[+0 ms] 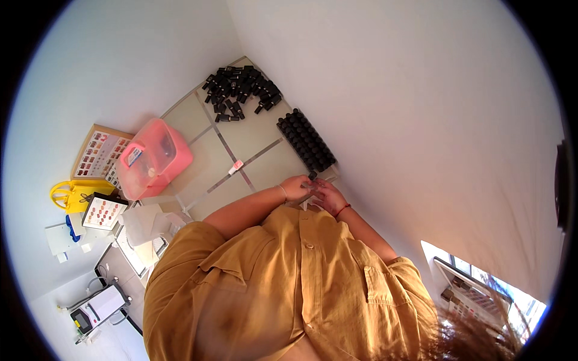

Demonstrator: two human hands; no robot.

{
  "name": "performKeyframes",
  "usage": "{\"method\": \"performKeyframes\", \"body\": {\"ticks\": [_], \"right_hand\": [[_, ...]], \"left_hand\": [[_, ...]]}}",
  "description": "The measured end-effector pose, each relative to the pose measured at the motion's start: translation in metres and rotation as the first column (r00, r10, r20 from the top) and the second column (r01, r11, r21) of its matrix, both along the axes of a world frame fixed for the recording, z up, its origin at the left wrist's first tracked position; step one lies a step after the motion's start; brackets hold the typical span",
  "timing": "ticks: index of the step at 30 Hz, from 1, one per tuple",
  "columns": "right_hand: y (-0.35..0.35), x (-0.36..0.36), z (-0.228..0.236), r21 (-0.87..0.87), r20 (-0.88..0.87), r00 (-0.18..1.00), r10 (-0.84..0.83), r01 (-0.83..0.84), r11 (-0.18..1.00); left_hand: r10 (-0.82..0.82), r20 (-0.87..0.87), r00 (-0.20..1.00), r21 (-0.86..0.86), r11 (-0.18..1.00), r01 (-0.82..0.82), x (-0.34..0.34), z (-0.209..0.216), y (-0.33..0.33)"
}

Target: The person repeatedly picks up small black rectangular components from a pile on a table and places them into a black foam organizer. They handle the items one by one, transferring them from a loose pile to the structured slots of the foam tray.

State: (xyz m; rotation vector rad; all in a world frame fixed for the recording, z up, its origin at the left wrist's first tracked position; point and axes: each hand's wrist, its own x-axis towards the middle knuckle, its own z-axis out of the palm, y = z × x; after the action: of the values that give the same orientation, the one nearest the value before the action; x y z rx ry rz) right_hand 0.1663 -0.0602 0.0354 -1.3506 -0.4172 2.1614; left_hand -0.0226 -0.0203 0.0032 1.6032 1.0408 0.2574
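My left hand (295, 188) is closed in front of my chest, with the black top of a small bottle (312, 175) standing out of its fingers. Meeting it is my right hand (330, 197), its fingers bent in; what they hold, if anything, is too small to make out. Just beyond the hands, several black bottles (306, 141) stand upright in tight rows along the right wall. A heap of similar black bottles (241, 90) lies loose in the far corner of the tiled surface (208, 153). Between heap and hands lies a small pink-and-white item (236, 167).
At left stands a pink translucent storage box (158, 157) with a handle. Beside it are a framed colour chart (101, 153), a yellow handbag (84, 194) and a second chart (105, 212). A wheeled white machine (99, 310) is at lower left. Walls border the corner.
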Motion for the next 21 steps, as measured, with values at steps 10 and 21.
{"method": "performKeyframes", "body": {"ticks": [10, 21], "right_hand": [[0.011, 0.001, 0.0, -0.008, -0.024, 0.999, -0.047, 0.047, 0.999], [0.013, 0.004, -0.007, -0.084, -0.047, 0.999, -0.028, 0.024, 0.996]], "left_hand": [[-0.441, -0.247, 0.863, 0.161, 0.86, 0.485, -0.007, 0.021, 0.037], [-0.468, -0.636, 0.613, 0.16, 0.697, 0.699, -0.054, 0.059, 0.094]]}}
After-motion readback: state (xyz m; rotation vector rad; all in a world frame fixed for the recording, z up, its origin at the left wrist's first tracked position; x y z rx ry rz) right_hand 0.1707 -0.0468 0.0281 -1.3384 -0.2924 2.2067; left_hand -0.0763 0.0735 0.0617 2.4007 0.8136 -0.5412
